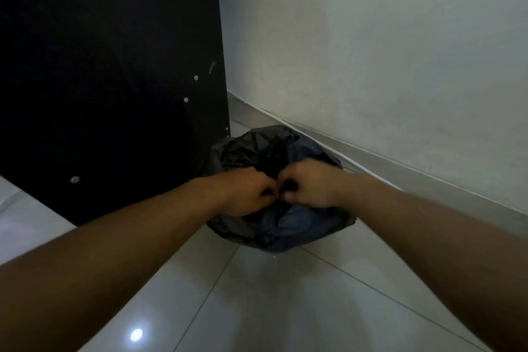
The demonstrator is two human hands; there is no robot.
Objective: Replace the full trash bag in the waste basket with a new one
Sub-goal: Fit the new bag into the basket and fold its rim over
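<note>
Black trash bag point(274, 180) sits on the tiled floor point(257, 294), tight in a corner: dark cabinet panel point(108, 80) touching it at 9 o'clock, white wall point(371, 51) w/ baseboard just beside it from 12 to 3. Open room only toward 6, on bare tile. Basket itself hidden under the plastic. Left hand point(245, 191) & right hand point(308, 183) meet knuckle-to-knuckle over the bag's middle, fingers curled closed, pinching gathered black plastic between them.
</note>
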